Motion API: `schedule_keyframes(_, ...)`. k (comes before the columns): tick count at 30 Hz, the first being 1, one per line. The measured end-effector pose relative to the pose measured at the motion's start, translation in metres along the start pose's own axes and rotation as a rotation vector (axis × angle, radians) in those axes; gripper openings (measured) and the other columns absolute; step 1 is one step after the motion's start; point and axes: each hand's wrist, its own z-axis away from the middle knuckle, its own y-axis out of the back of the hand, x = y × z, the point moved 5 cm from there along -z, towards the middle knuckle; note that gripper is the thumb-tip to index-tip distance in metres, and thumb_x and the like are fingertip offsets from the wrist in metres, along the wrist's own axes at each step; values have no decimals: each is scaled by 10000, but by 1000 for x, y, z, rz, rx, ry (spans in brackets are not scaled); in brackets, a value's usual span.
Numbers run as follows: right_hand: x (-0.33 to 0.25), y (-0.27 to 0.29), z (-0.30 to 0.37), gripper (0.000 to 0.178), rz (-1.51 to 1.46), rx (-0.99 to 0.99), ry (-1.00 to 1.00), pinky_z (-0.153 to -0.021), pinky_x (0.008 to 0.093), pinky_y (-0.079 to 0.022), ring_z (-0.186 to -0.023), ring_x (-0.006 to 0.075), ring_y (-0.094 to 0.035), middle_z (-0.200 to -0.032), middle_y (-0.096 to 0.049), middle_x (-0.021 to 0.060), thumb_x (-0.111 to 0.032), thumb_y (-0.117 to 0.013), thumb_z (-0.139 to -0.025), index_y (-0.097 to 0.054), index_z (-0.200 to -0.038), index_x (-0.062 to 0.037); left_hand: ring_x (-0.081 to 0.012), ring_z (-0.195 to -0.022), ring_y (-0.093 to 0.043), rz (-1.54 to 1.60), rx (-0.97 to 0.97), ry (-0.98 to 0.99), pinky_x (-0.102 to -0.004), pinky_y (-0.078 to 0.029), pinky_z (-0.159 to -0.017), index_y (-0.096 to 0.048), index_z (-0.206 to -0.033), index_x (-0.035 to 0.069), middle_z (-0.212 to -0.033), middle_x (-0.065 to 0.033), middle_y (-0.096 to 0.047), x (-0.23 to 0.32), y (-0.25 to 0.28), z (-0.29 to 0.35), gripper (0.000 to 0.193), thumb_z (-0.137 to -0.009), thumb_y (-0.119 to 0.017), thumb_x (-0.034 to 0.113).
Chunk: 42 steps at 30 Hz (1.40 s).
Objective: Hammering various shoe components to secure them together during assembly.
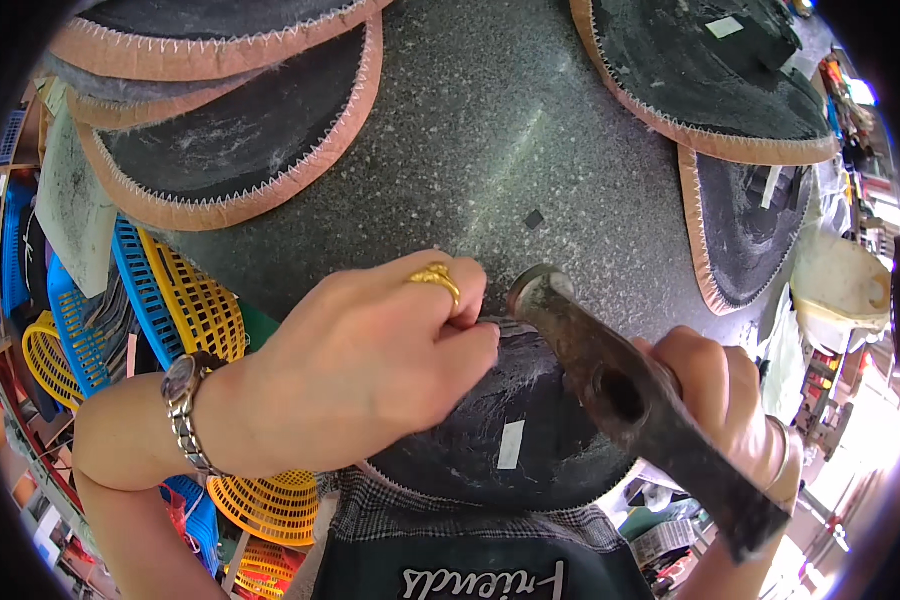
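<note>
A black half-round panel (560,470) with a pale zigzag-stitched edge and a small white label lies at the table's near edge, in front of my body. At its far edge my left hand (360,345) is closed, fingers curled and thumb pressed in, apparently pinching the panel's rim; the fingertips are mostly hidden. In my right hand (715,390) is a worn metal hammer (685,455), raised over the panel's right side. Its round face is just right of my left thumb. The hammer's handle is mostly hidden by its head and my fingers.
Similar black panels with tan edging (235,150) are piled at the far left, and more panels (670,70) overlap at the far right. A small dark chip (534,218) lies on the grey speckled tabletop (450,150). Yellow baskets (202,300) and blue baskets (150,290) stand left.
</note>
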Motion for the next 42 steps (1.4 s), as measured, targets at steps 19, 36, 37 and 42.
schedule_keyframes(19,-4,-3,-1,205,-85,-104,-71,-361,348,-420,-432,229,-533,-609,-455,72,-91,-632,-719,-470,-825,-25,-200,-793,-499,-437,242,-99,-370,-292,-693,-696,-830,142,-850,45,-588,4,7,30,256,-575,-711,161)
schedule_keyframes(36,-6,-15,-7,205,-165,-62,-40,-368,360,-422,-451,238,-546,-624,-473,79,-56,-615,-738,-457,-862,-17,-212,-822,-363,-299,473,288,-336,-284,-735,-725,-910,179,-739,87,-542,-6,-8,49,370,-551,-811,173)
schedule_keyframes(37,-6,-16,-7,205,-168,-63,-31,-368,360,-422,-451,238,-546,-624,-473,79,-56,-615,-738,-457,-862,-17,-215,-824,-360,-302,522,248,-335,-282,-738,-722,-925,182,-750,90,-540,-5,-11,52,382,-554,-811,168)
schedule_keyframes(42,-8,0,-16,213,-192,-63,-40,-366,355,-414,-444,239,-544,-639,-494,70,-84,-635,-731,-474,-856,-21,-219,-819,-356,-440,555,219,-347,-274,-747,-711,-951,194,-811,105,-530,8,-15,56,399,-566,-811,165)
